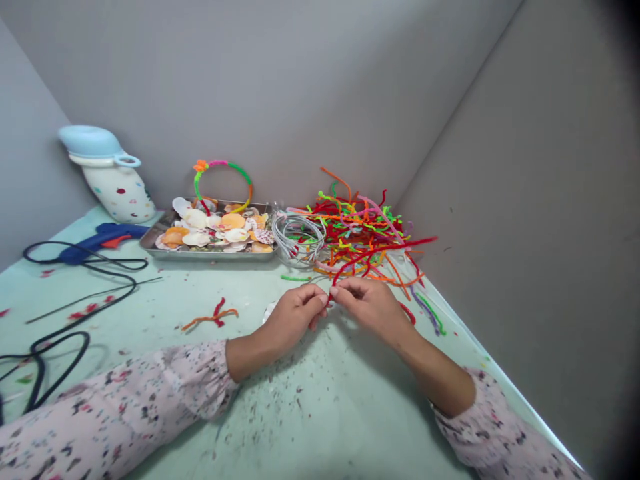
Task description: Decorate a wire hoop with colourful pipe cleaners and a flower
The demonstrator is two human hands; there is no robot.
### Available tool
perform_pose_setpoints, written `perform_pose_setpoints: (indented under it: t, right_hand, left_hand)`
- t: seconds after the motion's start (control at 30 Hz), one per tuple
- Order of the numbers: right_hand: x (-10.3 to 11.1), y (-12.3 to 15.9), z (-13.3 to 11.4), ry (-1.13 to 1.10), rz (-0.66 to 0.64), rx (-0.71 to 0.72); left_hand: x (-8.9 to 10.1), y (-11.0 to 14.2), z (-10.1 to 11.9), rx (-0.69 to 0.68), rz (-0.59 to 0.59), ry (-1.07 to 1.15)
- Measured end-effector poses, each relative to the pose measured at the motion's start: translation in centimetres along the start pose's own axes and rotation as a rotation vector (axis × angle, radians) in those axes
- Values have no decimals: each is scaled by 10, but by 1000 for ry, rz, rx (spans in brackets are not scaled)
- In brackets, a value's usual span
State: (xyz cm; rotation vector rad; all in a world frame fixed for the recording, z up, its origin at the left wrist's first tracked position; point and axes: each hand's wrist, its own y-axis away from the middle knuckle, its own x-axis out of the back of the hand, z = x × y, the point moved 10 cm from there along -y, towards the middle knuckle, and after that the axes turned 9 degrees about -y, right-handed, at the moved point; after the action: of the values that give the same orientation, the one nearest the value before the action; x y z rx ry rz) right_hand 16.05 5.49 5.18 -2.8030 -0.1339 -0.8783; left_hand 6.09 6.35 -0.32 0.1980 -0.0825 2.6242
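Note:
My left hand and my right hand meet over the pale green table, fingertips pinched together. Between them they hold a red pipe cleaner that arcs up and to the right toward the pile of coloured pipe cleaners. Something white lies partly hidden under my left hand. Both forearms, in flowered sleeves, rest on the table.
A metal tray of seashells stands at the back, with a wrapped hoop behind it and wire rings beside it. A blue glue gun with a black cable, a white jug and an orange-red scrap lie left. Grey walls close in.

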Motion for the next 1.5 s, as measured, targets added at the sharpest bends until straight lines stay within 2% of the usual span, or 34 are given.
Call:
perform_pose_setpoints:
  t: [0.2, 0.37, 0.8, 1.2, 1.5]
  right_hand:
    - [2, 1, 2, 35, 72, -28]
    - [2, 7, -1, 43, 124, -12]
    - [4, 18, -10, 18, 295, 181]
    - [5, 23, -20, 100, 359, 338]
    - [4, 22, -15, 89, 349, 309]
  left_hand:
    - [6, 0, -2, 34, 63, 6]
    - [5, 0, -3, 53, 61, 31]
    - [4, 0, -1, 49, 45, 29]
    - [4, 0, 0, 24, 46, 27]
    - [8, 0, -3, 30, 82, 22]
